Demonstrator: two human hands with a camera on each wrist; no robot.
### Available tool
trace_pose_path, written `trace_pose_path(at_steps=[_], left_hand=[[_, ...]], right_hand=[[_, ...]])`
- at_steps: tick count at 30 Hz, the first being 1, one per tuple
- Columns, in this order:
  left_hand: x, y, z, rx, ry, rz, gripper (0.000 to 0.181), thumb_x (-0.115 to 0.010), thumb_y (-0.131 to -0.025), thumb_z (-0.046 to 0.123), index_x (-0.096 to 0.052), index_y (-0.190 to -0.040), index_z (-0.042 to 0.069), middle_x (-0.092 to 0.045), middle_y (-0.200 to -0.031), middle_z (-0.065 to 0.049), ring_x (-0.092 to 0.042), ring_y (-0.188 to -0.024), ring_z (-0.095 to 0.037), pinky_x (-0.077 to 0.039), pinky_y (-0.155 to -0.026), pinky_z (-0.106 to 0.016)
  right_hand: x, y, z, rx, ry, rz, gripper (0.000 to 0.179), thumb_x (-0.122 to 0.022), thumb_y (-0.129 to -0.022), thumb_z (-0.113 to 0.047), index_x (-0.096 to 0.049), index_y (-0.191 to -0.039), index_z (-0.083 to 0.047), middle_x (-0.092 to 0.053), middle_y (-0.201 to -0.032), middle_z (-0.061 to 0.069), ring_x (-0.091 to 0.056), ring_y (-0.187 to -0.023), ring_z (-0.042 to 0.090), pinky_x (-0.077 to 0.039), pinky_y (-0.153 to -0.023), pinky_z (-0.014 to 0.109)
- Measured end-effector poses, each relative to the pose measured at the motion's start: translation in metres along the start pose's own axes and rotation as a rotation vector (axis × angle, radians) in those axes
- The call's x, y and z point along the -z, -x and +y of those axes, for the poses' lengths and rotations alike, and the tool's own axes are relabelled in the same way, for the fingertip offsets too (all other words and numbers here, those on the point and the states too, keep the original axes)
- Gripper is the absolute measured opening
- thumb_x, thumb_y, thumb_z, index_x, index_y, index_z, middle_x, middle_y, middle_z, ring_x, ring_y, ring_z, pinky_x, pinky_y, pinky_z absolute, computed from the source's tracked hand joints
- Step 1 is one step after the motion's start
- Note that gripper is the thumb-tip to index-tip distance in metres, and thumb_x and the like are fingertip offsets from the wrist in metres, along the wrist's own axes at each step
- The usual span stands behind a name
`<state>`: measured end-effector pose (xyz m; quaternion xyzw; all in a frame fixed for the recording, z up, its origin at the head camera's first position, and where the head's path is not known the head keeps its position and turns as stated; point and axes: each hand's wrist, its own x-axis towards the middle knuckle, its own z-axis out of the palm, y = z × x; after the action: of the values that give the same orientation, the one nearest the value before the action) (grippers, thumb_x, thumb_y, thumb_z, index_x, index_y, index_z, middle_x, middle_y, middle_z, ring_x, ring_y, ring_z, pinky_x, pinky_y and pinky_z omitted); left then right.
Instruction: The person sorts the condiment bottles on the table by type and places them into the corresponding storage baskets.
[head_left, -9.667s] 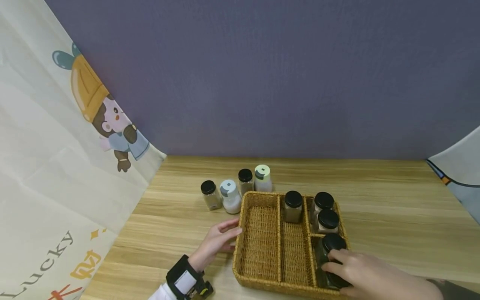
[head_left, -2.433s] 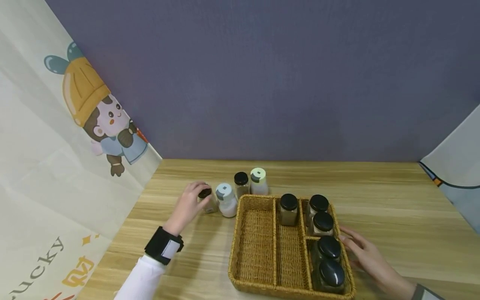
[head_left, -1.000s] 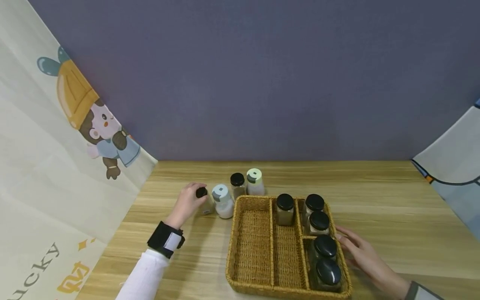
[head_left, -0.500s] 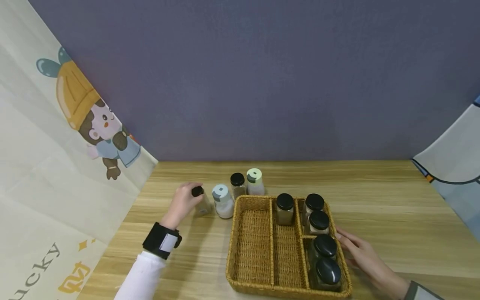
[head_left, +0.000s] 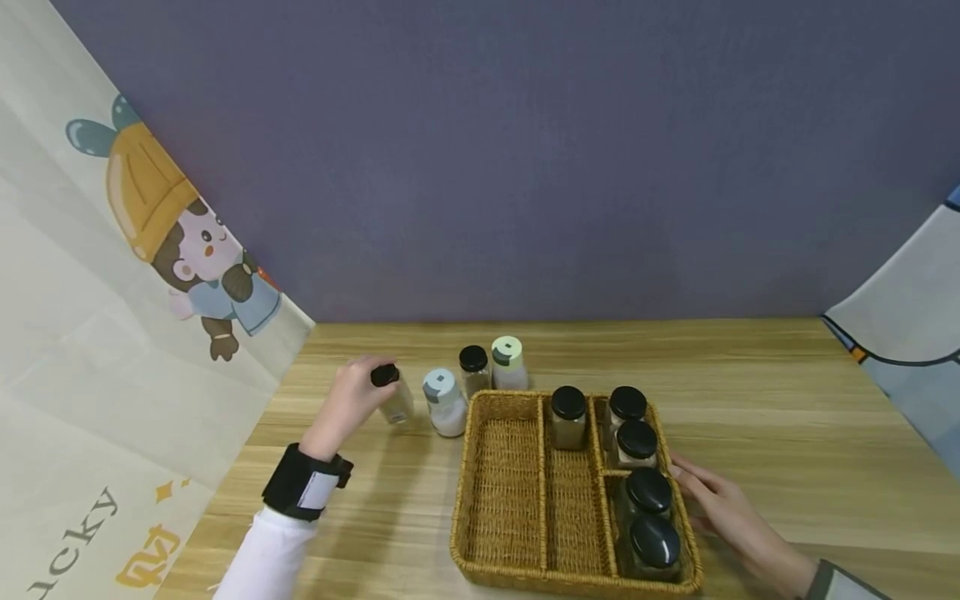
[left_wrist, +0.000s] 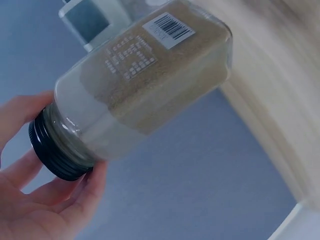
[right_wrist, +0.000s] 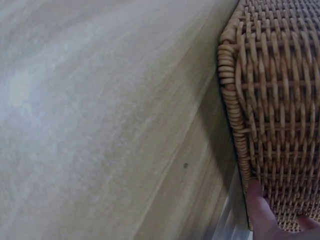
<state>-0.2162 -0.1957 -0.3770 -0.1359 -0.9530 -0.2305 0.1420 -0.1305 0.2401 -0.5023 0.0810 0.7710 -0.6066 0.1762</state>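
Note:
My left hand (head_left: 348,402) grips a clear square spice jar (left_wrist: 150,75) by its black lid (left_wrist: 55,145). The jar is partly filled with tan powder and carries a barcode label. In the head view it leans, with its base toward the right. My right hand (head_left: 723,508) rests its fingers against the outer right wall of a divided wicker basket (head_left: 498,575). In the right wrist view the fingertips (right_wrist: 257,200) touch the weave. Inside the basket, one black-lidded jar (head_left: 568,425) stands in the middle compartment, and several more fill the right-hand ones.
Left of and behind the basket stand a white-capped shaker (head_left: 446,408), a black-lidded jar (head_left: 474,371) and a yellow-green-capped shaker (head_left: 510,367). A dark wall (head_left: 570,167) bounds the wooden table (head_left: 750,392) at the back. A printed cloth (head_left: 90,333) hangs at left.
My left hand first steadied the basket, then took the black-lidded jar and carried it left, away from the white-capped shaker. My right hand set a jar down and moved to the basket's outer wall.

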Motion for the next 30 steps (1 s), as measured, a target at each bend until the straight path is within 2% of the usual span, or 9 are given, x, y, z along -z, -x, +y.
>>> trace_pose_path(at_steps=[6, 14, 23, 30], left_hand=[[0.009, -0.001, 0.011, -0.030, -0.029, -0.008, 0.034, -0.070, -0.071, 0.002, -0.062, -0.103, -0.006, -0.060, -0.100, -0.023, -0.056, -0.092, -0.036, -0.051, -0.074, -0.044], [0.019, -0.001, 0.025, -0.037, -0.016, -0.027, 0.033, -0.070, -0.072, 0.005, -0.062, -0.102, -0.005, -0.060, -0.099, -0.023, -0.056, -0.089, -0.035, -0.054, -0.064, -0.037], [0.025, -0.002, 0.037, -0.043, -0.037, -0.063, 0.033, -0.069, -0.073, 0.007, -0.063, -0.104, -0.003, -0.060, -0.101, -0.022, -0.056, -0.088, -0.033, -0.054, -0.059, -0.032], [0.027, 0.001, 0.049, -0.055, -0.066, -0.096, 0.034, -0.070, -0.074, 0.011, -0.062, -0.105, -0.001, -0.061, -0.102, -0.019, -0.056, -0.090, -0.031, -0.052, -0.062, -0.032]], right_hand=[[0.000, -0.001, 0.000, 0.001, -0.012, -0.006, 0.064, -0.043, -0.091, -0.042, -0.025, -0.137, 0.000, -0.020, -0.140, 0.027, -0.041, -0.115, 0.040, -0.051, -0.080, 0.044], [0.001, -0.001, 0.001, 0.001, -0.014, -0.008, 0.064, -0.043, -0.091, -0.042, -0.025, -0.137, -0.001, -0.019, -0.140, 0.027, -0.041, -0.114, 0.039, -0.051, -0.080, 0.043], [0.002, -0.002, 0.000, 0.001, -0.005, -0.002, 0.064, -0.043, -0.091, -0.042, -0.025, -0.137, -0.001, -0.020, -0.140, 0.026, -0.042, -0.114, 0.039, -0.051, -0.080, 0.042], [0.001, -0.001, 0.001, -0.004, -0.018, -0.005, 0.065, -0.044, -0.091, -0.042, -0.026, -0.137, 0.000, -0.020, -0.140, 0.027, -0.044, -0.113, 0.036, -0.052, -0.079, 0.040]])
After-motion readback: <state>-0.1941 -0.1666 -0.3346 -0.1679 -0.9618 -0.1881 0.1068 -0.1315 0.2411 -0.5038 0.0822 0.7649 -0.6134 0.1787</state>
